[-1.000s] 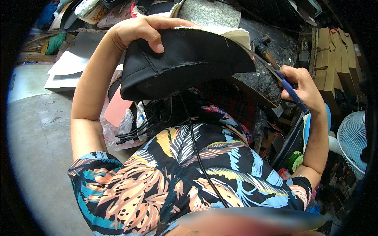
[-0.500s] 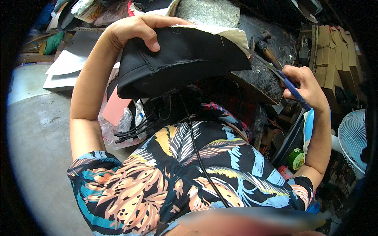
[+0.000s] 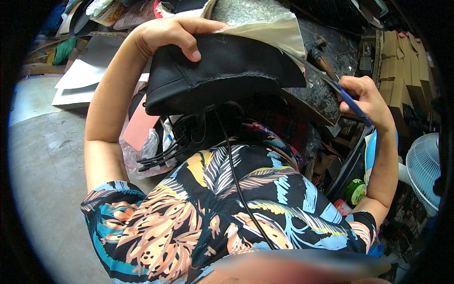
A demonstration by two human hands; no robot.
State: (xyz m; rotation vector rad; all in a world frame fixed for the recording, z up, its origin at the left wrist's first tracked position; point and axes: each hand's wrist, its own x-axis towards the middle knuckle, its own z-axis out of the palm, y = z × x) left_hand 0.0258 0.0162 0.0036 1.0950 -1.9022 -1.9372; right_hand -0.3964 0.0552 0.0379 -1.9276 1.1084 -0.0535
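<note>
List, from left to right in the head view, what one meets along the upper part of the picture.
white sheets → left hand → black shoe upper → cream lining piece → blue-handled scissors → right hand → cardboard stack

1. Bare concrete floor (image 3: 42, 156) on the left gives open passage.
2. Cluttered tabletop (image 3: 326, 94) blocks the way ahead.
3. On the right, stacked cardboard (image 3: 397, 71) and a fan (image 3: 425, 170) crowd the space.
</note>
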